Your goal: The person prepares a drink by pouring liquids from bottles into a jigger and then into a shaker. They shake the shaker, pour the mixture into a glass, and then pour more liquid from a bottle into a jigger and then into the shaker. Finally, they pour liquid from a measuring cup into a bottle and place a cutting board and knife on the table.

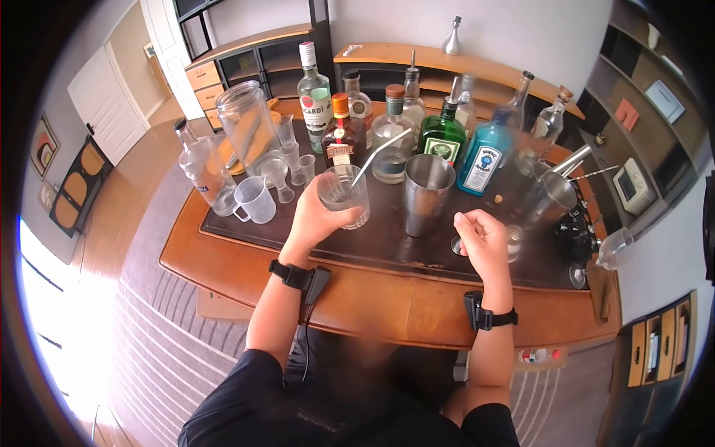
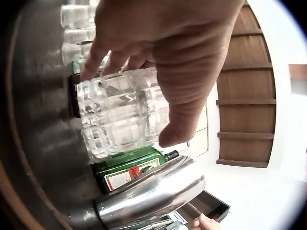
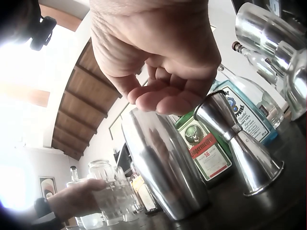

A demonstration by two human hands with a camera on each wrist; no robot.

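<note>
My left hand [image 1: 316, 214] grips a clear cut-glass tumbler [image 2: 122, 112], fingers on its far side and thumb on its near side. The tumbler is upright, low over the dark table top. A white straw [image 1: 387, 150] slants up from its rim in the head view. Right of it stands a steel shaker tin [image 1: 427, 205], open end up. My right hand [image 1: 484, 242] is raised with loosely curled fingers and holds nothing. Beside and below that hand a steel double jigger [image 3: 235, 139] stands on the table, mostly hidden by the hand in the head view.
Behind stand several bottles, among them a green bottle [image 1: 442, 138] and a blue gin bottle [image 1: 484, 156]. Left are a plastic measuring cup [image 1: 255, 201], small cups and a large clear jar [image 1: 249, 123]. To the right are a mixing glass [image 1: 555, 195] with bar tools and a stemmed glass [image 1: 615, 249].
</note>
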